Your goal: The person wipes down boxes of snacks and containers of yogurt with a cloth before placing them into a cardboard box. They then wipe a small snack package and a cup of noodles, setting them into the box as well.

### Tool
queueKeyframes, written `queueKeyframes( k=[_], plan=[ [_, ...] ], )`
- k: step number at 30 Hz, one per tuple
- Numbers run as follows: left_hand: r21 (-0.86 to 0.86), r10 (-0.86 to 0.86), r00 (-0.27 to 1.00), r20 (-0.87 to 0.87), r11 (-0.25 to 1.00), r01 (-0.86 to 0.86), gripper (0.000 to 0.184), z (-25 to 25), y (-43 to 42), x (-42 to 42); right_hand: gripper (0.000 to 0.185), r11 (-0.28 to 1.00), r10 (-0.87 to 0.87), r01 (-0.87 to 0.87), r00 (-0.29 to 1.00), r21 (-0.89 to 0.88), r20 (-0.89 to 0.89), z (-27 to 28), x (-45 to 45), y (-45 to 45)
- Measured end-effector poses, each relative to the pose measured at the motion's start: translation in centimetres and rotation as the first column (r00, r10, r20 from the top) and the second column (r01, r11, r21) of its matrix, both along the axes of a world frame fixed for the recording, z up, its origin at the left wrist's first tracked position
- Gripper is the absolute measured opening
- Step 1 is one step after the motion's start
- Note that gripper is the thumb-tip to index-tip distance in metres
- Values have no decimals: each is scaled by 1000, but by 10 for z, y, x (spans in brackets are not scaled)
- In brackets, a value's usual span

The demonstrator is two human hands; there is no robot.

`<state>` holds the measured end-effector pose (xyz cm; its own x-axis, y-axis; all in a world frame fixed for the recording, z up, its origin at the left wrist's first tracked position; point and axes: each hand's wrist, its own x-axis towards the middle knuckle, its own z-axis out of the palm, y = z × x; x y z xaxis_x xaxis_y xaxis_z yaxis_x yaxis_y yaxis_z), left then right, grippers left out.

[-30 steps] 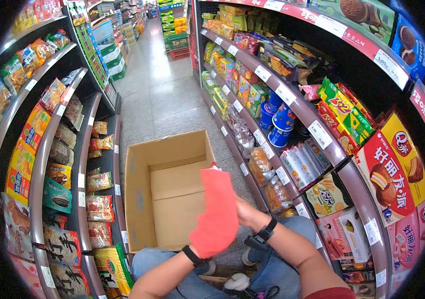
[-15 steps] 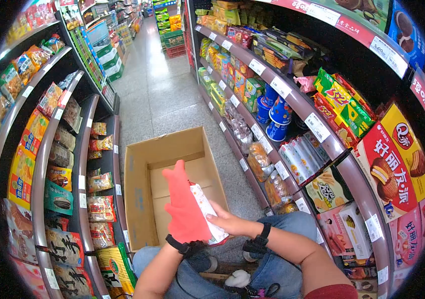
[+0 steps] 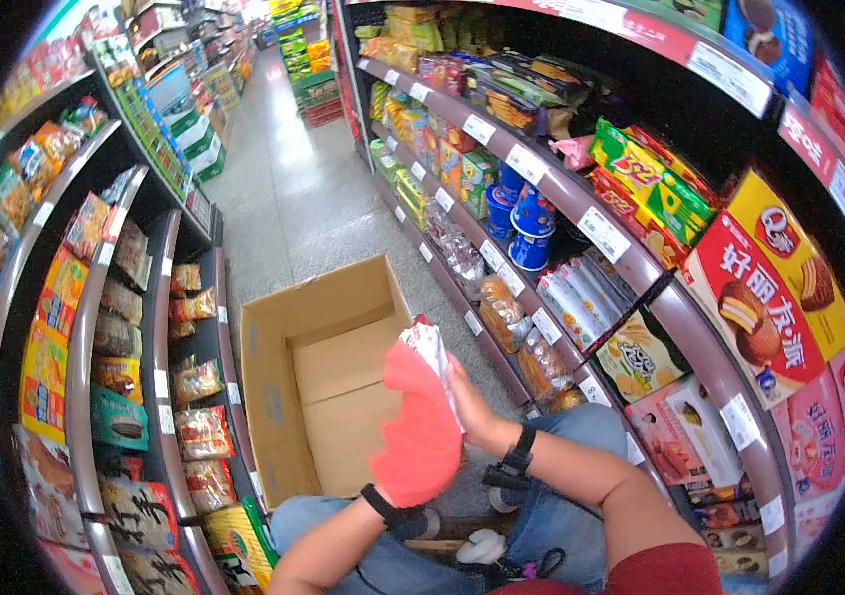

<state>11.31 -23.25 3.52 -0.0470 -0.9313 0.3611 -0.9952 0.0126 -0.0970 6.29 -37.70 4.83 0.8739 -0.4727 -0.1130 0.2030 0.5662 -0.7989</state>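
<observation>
A white snack pack (image 3: 429, 343) with red at its end is held upright between my two hands, above the right side of a cardboard box. My left hand (image 3: 421, 421), in a coral-red glove, presses round its near left side and covers most of it. The glove is blurred and its fingers are hard to separate. My right hand (image 3: 470, 402) is bare and grips the pack's right edge. Both wrists wear black straps. The open cardboard box (image 3: 274, 327) stands on the floor before my knees, its visible bottom bare.
Shelves of bagged snacks (image 3: 202, 431) rise close on the left. On the right, shelves hold blue tubs (image 3: 532, 223), wrapped rolls and a large red snack box (image 3: 750, 293). The tiled aisle (image 3: 284, 208) runs ahead towards stacked crates (image 3: 318, 94).
Both hands have moved right with the pack, which has turned more upright. The gloved left hand has turned and wrapped further across it. The view has shifted slightly.
</observation>
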Motion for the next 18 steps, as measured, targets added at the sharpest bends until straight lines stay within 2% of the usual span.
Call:
queueKeyframes(
  k=[2,3,6,9,11,12,13,14,15,16,17,18],
  plan=[
    [21,-31,999,39,999,30,42,-9,1,-3,54,980,13,-41,989,194,146,-8,3,-14],
    [12,-33,999,11,999,33,43,-10,0,-6,53,979,8,-49,980,199,201,-8,5,-19],
    [-1,-21,996,-87,1000,21,44,-9,-4,-9,48,946,25,-77,986,314,164,-22,6,-39],
    [-6,-5,970,-244,1000,4,45,-8,-7,-7,46,974,-139,135,990,181,10,-21,7,-45],
    [-33,-16,877,-480,999,0,46,-8,-10,-1,50,976,-183,174,982,-131,-56,-18,7,-41],
    [-80,-74,683,-727,997,23,46,-9,-12,-1,53,942,-207,175,975,-285,-84,-15,5,-36],
    [-90,-71,556,-828,996,-8,46,-11,-14,-2,47,883,-235,197,971,-427,-38,-3,1,-20],
    [-92,-84,281,-956,996,-18,47,-12,-16,-2,48,842,-216,193,976,-503,13,-19,2,-11],
    [-138,-140,-218,-966,990,-25,47,-12,-20,-2,55,774,-186,162,982,-612,24,-27,-1,-1],
    [-186,-197,-668,-718,978,-89,48,-10,-24,2,61,691,-158,135,987,-711,34,-33,-3,5],
    [-215,-226,-890,-395,965,-150,48,-8,-27,6,64,609,-134,114,990,-785,39,-38,-2,5],
    [-229,-246,-925,-290,956,-182,49,1,-31,11,66,518,-115,95,993,-850,41,-37,-2,3]
  ],
)
